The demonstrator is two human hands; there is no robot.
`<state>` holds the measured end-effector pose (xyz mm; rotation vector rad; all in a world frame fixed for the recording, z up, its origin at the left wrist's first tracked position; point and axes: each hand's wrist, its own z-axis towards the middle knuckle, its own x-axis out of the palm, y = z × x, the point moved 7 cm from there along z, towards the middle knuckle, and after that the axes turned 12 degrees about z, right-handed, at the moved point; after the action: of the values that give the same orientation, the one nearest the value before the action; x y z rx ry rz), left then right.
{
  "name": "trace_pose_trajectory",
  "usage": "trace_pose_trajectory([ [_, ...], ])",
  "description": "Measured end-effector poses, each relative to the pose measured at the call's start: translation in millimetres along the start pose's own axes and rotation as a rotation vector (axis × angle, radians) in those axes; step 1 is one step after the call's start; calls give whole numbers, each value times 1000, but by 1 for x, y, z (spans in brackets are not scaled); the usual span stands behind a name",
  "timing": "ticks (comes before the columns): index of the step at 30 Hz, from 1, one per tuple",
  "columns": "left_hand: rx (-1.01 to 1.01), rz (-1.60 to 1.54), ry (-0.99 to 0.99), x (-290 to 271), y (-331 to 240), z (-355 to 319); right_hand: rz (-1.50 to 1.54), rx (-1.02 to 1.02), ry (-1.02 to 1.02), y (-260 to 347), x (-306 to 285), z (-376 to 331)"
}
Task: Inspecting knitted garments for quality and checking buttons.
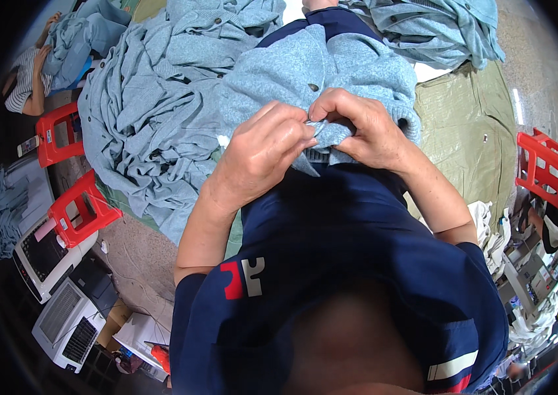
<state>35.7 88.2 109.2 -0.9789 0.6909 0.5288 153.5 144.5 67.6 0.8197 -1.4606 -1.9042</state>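
A light blue knitted cardigan lies across my lap, a dark button showing near its middle. My left hand pinches a small fold of the knit between thumb and fingertips. Close beside it, my right hand grips the same bunched edge, thumb below and index finger curled over the top. The fingertips of both hands nearly meet. What lies inside the pinched fold is hidden.
A large heap of blue knitwear spreads to my left, and another pile sits at the far right. An olive sheet covers the surface there. Red stools stand at the sides. Someone at the far left handles similar knitwear.
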Motion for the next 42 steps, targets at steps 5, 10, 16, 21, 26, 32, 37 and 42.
trace_pose_trajectory([
  [5, 89, 138, -117, 1, -3, -11, 28, -20, -63, -2, -2, 1],
  [10, 135, 273, -308, 8, -1, -16, -94, -138, -209, 6, 1, 0],
  [16, -161, 664, -20, 7, 18, -6, -507, 47, -40, 2, -13, -11],
  [21, -362, 468, 129, -27, 36, -33, -705, 24, -21, 25, -56, -28],
  [26, -751, -488, 256, -13, 51, -57, -39, 249, -319, 6, -82, -58],
  [32, -786, -1127, 43, 10, 38, -36, -153, -234, -149, 49, -50, -33],
  [37, -856, -1085, -30, 27, 24, -14, -265, -424, -231, 58, -10, -24],
  [42, -837, -892, -78, 22, 26, -16, -487, -415, -132, 53, 2, -24],
])
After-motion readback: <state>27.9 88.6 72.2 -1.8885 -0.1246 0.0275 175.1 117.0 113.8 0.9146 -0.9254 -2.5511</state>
